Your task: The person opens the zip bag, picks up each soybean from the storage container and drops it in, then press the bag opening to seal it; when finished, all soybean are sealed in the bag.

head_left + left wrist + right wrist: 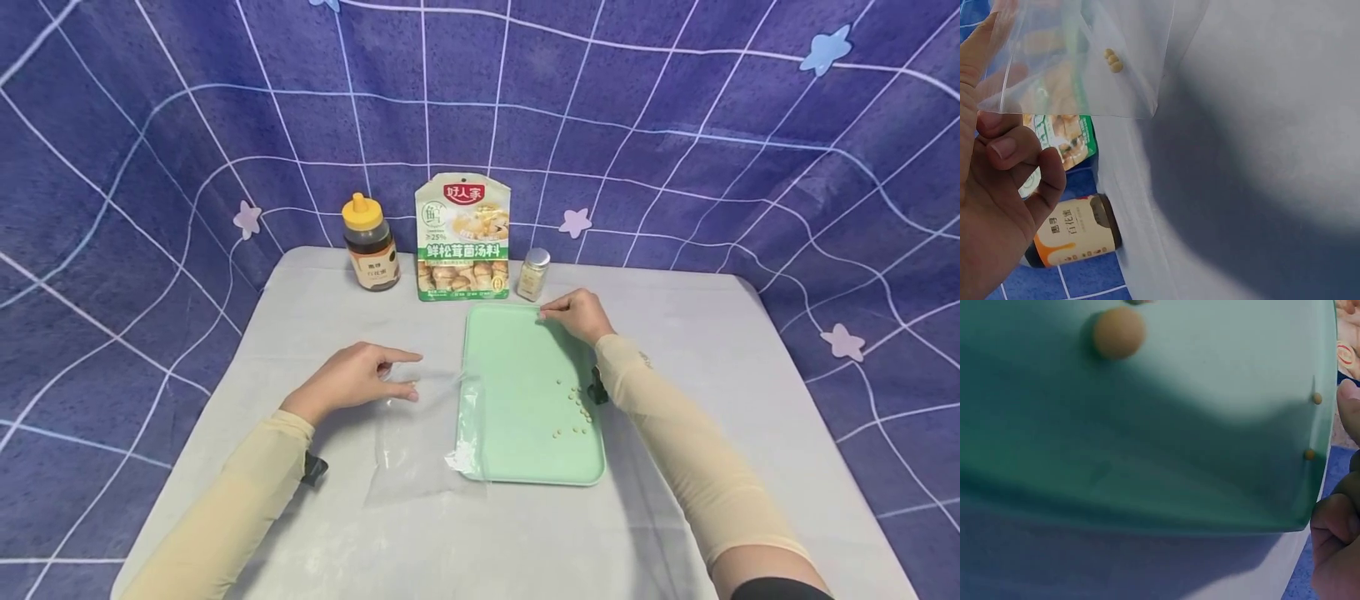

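My left hand (pixel 348 379) holds a clear plastic bag (pixel 420 454) near its top, thumb and forefinger spread apart. The bag hangs beside and partly over the left edge of a light green tray (pixel 517 392). Inside it, in the left wrist view, three small round beans (pixel 1112 61) sit together. My right hand (pixel 581 317) is at the tray's far right edge, thumb and forefinger tips close together. Whether anything is between them is hidden. Two beans (pixel 1313 425) lie along the tray edge near it; several pale beans (pixel 583 408) are scattered on the tray's right side.
Behind the tray stand a dark bottle with a yellow cap (pixel 371 250), an upright soup-seasoning pouch (pixel 462 237) and a small silver-lidded jar (pixel 533 275). A pale cloth (pixel 697 350) covers the table. A blue gridded curtain (pixel 637 125) rises behind it.
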Demonstrator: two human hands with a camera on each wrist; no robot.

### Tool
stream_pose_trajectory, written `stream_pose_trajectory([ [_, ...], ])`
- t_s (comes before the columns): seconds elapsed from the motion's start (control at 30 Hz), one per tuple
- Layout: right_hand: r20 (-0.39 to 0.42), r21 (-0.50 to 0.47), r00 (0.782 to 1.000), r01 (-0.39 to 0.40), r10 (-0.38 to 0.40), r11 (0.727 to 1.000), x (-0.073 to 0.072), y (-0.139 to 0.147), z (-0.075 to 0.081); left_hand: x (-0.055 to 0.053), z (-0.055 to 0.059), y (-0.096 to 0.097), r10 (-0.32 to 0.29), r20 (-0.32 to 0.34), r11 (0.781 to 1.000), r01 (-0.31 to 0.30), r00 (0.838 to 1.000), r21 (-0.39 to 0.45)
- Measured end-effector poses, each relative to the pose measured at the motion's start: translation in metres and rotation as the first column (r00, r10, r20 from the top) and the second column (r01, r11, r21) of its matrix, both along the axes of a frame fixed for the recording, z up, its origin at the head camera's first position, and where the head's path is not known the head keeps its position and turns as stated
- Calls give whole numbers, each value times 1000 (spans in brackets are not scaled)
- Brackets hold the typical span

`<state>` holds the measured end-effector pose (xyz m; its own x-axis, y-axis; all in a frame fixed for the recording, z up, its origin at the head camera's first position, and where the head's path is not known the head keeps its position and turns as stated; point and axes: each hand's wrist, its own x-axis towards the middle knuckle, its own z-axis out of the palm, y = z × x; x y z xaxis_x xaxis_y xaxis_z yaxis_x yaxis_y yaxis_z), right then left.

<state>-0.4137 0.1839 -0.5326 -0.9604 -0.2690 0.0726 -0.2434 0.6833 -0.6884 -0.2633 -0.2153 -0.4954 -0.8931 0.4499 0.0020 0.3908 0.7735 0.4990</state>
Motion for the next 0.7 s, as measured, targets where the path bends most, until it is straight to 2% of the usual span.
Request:
stream_pose_trajectory([
  [0.17, 26, 58, 1000, -15, 13, 998, 0, 0, -5, -1, 0, 1, -2, -4, 1000, 2, 1000, -1],
  [0.3, 8, 91, 1000, -24, 24, 996, 0, -2, -6, -2, 1, 3, -7, -1, 1000, 7, 1000, -10],
  [0.4, -43, 42, 997, -61, 62, 997, 3, -12, 1, -3, 1, 4, -3, 8, 1000, 3, 1000, -22],
  [0.47, -95, -38, 990, -109, 105, 993, 8, -26, 15, -5, 2, 4, -2, 17, 1000, 2, 1000, -25],
  [0.53, -154, -135, 975, -179, 158, 974, 17, -44, 35, -6, 3, 4, -2, 25, 1000, 2, 1000, -29],
  [0.6, -209, -229, 954, -263, 217, 937, 30, -65, 60, -7, 3, 4, -2, 26, 1000, 2, 1000, -31],
  [0.7, -254, -304, 913, -388, 318, 870, 55, -94, 92, -8, 3, 3, 3, 20, 999, -2, 1000, -33],
])
